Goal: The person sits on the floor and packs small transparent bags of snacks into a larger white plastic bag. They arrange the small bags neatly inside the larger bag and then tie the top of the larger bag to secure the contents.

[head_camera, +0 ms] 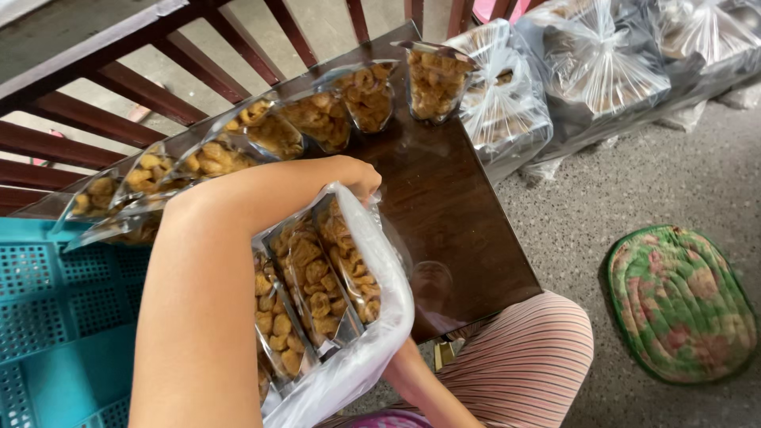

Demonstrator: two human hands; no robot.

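Note:
My left hand reaches across my body and grips the top rim of a large clear plastic bag. Inside the bag stand several clear packets of golden-brown fried snacks, side by side. My right forearm comes up from the bottom edge and goes under the bag; the bag hides that hand. The bag hangs over the near edge of a dark brown wooden table. A curved row of several more snack packets stands along the table's far and left edges.
A teal plastic crate sits at the left. Dark red wooden railing runs behind the table. Tied clear bags of packets lie on the grey floor at the back right. A green floral cushion is at the right, by my striped knee.

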